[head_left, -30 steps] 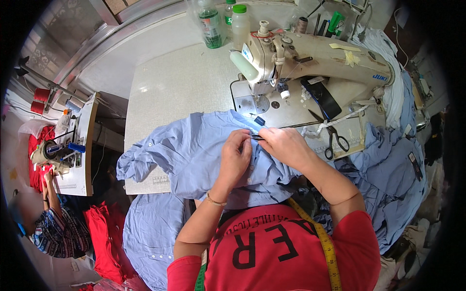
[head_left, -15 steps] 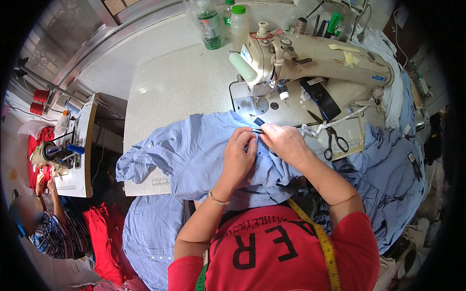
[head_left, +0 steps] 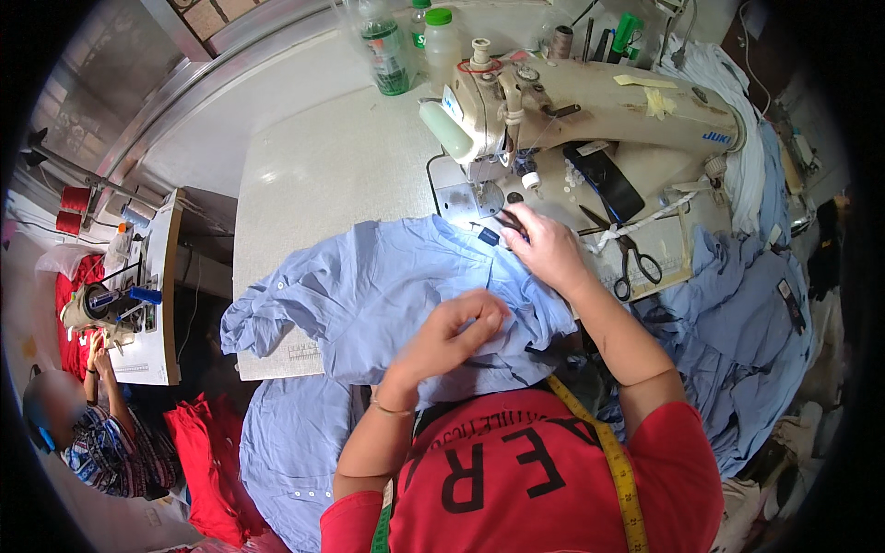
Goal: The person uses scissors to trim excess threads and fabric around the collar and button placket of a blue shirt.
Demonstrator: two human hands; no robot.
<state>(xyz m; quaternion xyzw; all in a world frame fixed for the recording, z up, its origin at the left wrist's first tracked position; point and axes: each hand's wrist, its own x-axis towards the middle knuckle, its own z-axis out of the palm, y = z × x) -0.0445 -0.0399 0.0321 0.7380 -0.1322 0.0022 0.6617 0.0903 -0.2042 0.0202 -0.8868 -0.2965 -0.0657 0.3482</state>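
- Light blue shirt [head_left: 387, 267]: spread on the pale worktable [head_left: 323, 157], its collar end, with a dark label [head_left: 488, 237], lying just in front of the metal needle plate [head_left: 454, 196].
- Right hand [head_left: 548, 249]: over the collar end; thumb and forefinger are closed on a small dark tool [head_left: 507, 217], partly hidden from me by the fingers.
- Left hand [head_left: 452, 334]: over the shirt's body, near the wearer's chest; the fingers curl toward the thumb with a narrow grip, slightly blurred. I cannot tell whether anything is pinched there, or whether the hand touches the cloth.
- Sewing machine [head_left: 608, 101]: beyond the hands, its head above the needle plate.
- Right of the right hand: black-handled scissors [head_left: 636, 267], a flat black object [head_left: 608, 182] and small white pieces [head_left: 572, 174].
- Far right: heaped blue garments [head_left: 737, 332].
- Far left: a co-worker [head_left: 115, 447], both hands at a second machine beside red cloth [head_left: 74, 313].
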